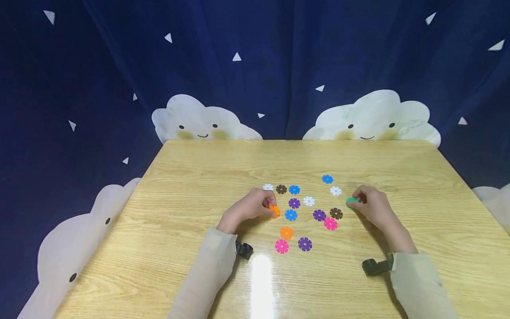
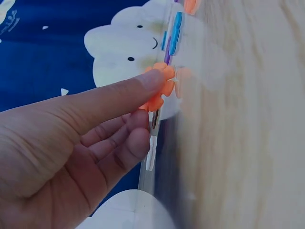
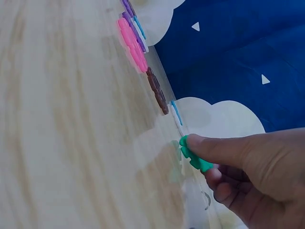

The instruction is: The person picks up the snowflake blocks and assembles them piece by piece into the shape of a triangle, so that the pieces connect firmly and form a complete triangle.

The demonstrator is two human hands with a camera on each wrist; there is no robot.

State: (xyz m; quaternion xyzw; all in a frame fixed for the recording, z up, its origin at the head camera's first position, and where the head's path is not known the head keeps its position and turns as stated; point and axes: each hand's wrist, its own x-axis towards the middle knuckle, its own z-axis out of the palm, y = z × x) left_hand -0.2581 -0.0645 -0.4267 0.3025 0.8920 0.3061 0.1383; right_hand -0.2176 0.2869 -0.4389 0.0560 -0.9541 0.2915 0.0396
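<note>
My left hand [image 1: 253, 205] pinches an orange notched plastic disc [image 2: 164, 88] between thumb and fingers, just above the table. On the other side, my right hand [image 1: 372, 204] pinches a green notched disc [image 3: 194, 155] by its edge, low over the wood. Between the hands lie several flat discs of the same flower-like kind. Nearest the left hand are a blue disc [image 1: 291, 215], a purple disc [image 1: 294, 203] and a white disc [image 1: 268, 187]. A brown disc [image 1: 336, 213] and a pink disc [image 1: 330, 224] lie left of the right hand.
Toward the front of the group lie another orange disc [image 1: 286, 233], a pink disc [image 1: 281, 247] and a purple disc [image 1: 305, 244]. A blue disc [image 1: 327, 179] is farthest back. The wooden table [image 1: 167, 248] ends at a dark blue curtain [image 1: 279, 66] with cloud pictures.
</note>
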